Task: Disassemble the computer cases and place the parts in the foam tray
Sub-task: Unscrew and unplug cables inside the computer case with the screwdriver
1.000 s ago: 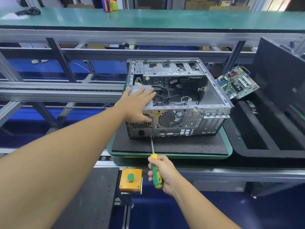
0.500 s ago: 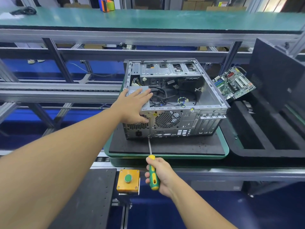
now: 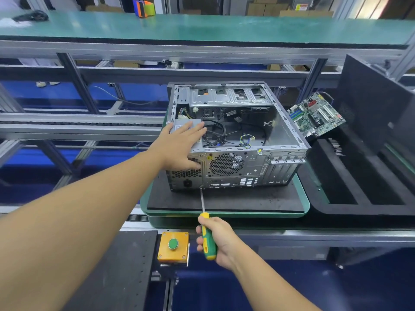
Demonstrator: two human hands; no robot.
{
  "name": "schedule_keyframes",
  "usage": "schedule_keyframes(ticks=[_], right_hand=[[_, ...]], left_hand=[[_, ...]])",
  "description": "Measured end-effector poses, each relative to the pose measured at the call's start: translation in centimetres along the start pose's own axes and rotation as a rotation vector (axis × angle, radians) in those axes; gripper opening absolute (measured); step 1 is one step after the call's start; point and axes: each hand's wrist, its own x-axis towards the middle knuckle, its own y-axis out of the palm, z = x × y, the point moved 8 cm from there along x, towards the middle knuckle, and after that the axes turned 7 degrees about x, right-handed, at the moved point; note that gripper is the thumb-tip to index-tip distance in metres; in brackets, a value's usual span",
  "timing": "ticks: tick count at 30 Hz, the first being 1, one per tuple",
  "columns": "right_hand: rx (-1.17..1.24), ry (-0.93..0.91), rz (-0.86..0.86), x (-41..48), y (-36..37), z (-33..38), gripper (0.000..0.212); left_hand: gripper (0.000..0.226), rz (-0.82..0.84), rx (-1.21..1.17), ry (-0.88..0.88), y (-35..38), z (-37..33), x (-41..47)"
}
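1. Now the left hand (image 3: 179, 147) is lying flat and open on the near-left corner of the computer case (image 3: 235, 167), fingers spread over the power supply (image 3: 185, 175).
2. The right hand (image 3: 221, 241) is gripping the green and yellow screwdriver (image 3: 208, 248); its tip is touching the bottom edge of the rear panel, just below the left hand.
3. I judge that a power supply screw is being worked: the shaft should be held in line with the screw, the right hand pushing forward while turning, the left hand pressing down so the case is not sliding on the black mat (image 3: 224, 198).
4. The foam tray (image 3: 350, 198) is waiting to the right of both hands, a motherboard (image 3: 314, 114) leaning at its far end.
5. A yellow warning triangle (image 3: 210, 157) is showing beside the left thumb; the sticker under the left fingers is too small to read.
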Motion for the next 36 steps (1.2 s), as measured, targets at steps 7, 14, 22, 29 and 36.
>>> schedule_keyframes(ticks=[7, 14, 22, 29, 36], right_hand=[[0.068, 0.094, 0.034, 0.0, 0.1, -0.6, 0.035], [-0.098, -0.039, -0.053, -0.4, -0.8, 0.6, 0.033], [0.035, 0.075, 0.004, -0.3, -0.2, 0.0, 0.036], [-0.071, -0.017, -0.035, -0.4, -0.8, 0.7, 0.029], [0.018, 0.072, -0.032, -0.3, -0.5, 0.3, 0.035]], left_hand=[[0.048, -0.603, -0.03, 0.23, -3.6, -5.8, -7.2], [0.016, -0.009, -0.965, -0.761, 10.0, -4.3, -9.4], [0.015, 0.024, -1.151, -1.023, 13.4, -5.2, -6.8], [0.028, 0.001, -1.043, -1.166, 14.1, -5.0, -7.0], [0.028, -0.014, -1.034, -1.174, 14.4, -4.6, -6.8]])
